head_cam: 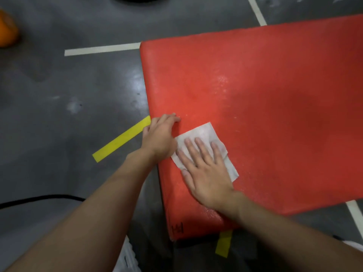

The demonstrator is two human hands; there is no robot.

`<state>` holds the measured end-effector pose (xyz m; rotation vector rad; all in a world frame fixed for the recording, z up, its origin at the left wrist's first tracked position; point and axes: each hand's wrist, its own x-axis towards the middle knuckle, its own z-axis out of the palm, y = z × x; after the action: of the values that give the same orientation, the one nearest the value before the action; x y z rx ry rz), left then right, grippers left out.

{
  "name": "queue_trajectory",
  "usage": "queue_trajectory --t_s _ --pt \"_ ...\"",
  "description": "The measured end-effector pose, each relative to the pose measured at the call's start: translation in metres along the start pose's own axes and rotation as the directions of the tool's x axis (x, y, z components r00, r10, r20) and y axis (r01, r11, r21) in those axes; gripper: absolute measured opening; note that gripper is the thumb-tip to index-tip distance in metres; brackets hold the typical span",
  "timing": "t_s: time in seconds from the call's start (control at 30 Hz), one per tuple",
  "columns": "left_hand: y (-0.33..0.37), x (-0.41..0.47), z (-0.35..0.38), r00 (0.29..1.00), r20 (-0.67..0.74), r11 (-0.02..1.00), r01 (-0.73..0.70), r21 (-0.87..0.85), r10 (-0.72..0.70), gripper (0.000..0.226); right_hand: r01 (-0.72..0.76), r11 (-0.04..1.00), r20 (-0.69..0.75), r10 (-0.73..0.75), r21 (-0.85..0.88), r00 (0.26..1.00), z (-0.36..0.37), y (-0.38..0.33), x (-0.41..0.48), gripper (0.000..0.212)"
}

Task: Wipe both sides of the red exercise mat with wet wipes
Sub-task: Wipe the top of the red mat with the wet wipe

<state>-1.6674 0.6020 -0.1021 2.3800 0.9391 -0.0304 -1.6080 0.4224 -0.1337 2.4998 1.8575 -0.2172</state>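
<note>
Head view looks down on the red rectangular exercise mat (275, 105), which lies flat on the grey painted floor (59, 99) with its left edge and near-left corner closest to the person. The right hand (206, 173) is spread flat, fingers straight and slightly apart, pressing a white, damp-looking wet wipe (204, 132) onto the mat near that left edge. The left hand (160, 135) sits just beside it at the edge itself, fingers bent over the top face and thumb down the side. It seems to clamp the rim and steady the mat.

The side wall in view suggests a thick padded slab, probably light for its bulk and soft enough to sag if lifted by one corner. Its skin looks pebbled and glossy in patches, likely wet, so a flat palm may slide on it. For turning it over, the left edge is the sensible place to hold: both hands hooked under the rim and set well apart, not pinching the slick top. The wipe is thin and limp and bunches easily, so broad palm pressure suits it.
</note>
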Motion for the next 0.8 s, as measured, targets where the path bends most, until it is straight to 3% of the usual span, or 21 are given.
queue_trajectory --t_s 0.07,0.17,0.2,0.23,0.33,0.37,0.47,0.5,0.63,0.67,0.73,0.8 --pt "-0.002 0.003 -0.003 1.000 -0.004 1.000 -0.003 -0.025 0.003 0.063 0.100 0.995 0.007 -0.100 -0.026 0.995 -0.004 0.029 0.012 0.054" --pt "-0.003 0.013 -0.006 0.997 -0.044 0.994 0.057 -0.097 -0.062 0.052 -0.263 0.964 -0.007 0.263 0.029 0.965 -0.011 0.035 0.030 0.056" --pt "-0.001 0.017 -0.007 0.993 -0.054 0.987 0.100 -0.124 -0.107 0.051 -0.298 0.954 -0.011 0.299 0.035 0.954 -0.009 0.021 0.031 0.058" --pt "0.000 0.021 -0.007 0.988 -0.058 0.982 0.133 -0.133 -0.142 0.051 -0.247 0.968 -0.012 0.248 0.040 0.969 -0.007 0.009 0.032 0.058" --pt "0.001 0.035 -0.013 0.989 -0.025 0.982 0.142 -0.125 -0.147 0.053 0.089 0.996 0.005 -0.089 -0.007 0.996 -0.007 0.030 0.037 0.054" --pt "0.000 0.040 -0.017 0.989 -0.018 0.979 0.143 -0.147 -0.147 0.053 0.085 0.996 0.004 -0.085 -0.015 0.996 -0.010 0.045 0.046 0.054" --pt "-0.004 0.056 -0.026 0.987 -0.016 0.976 0.156 -0.154 -0.160 0.044 -0.284 0.958 -0.015 0.285 0.038 0.958 -0.013 0.045 0.065 0.057" --pt "-0.005 0.061 -0.026 0.985 -0.028 0.975 0.164 -0.147 -0.170 0.039 -0.311 0.949 -0.025 0.313 0.042 0.950 -0.010 0.031 0.068 0.058" --pt "-0.014 0.075 -0.025 0.983 -0.060 0.970 0.161 -0.182 -0.175 0.025 -0.004 1.000 0.000 0.004 0.000 1.000 -0.010 0.039 0.075 0.055" --pt "-0.017 0.078 -0.026 0.983 -0.054 0.967 0.162 -0.195 -0.175 0.021 -0.042 0.999 -0.003 0.042 0.004 0.999 -0.014 0.051 0.084 0.055" --pt "-0.022 0.084 -0.030 0.982 -0.042 0.963 0.171 -0.207 -0.183 0.010 -0.289 0.956 -0.016 0.290 0.048 0.957 -0.017 0.051 0.098 0.059" --pt "-0.023 0.091 -0.032 0.981 -0.049 0.963 0.175 -0.205 -0.188 0.003 -0.328 0.943 -0.037 0.331 0.061 0.943 -0.013 0.025 0.104 0.059"
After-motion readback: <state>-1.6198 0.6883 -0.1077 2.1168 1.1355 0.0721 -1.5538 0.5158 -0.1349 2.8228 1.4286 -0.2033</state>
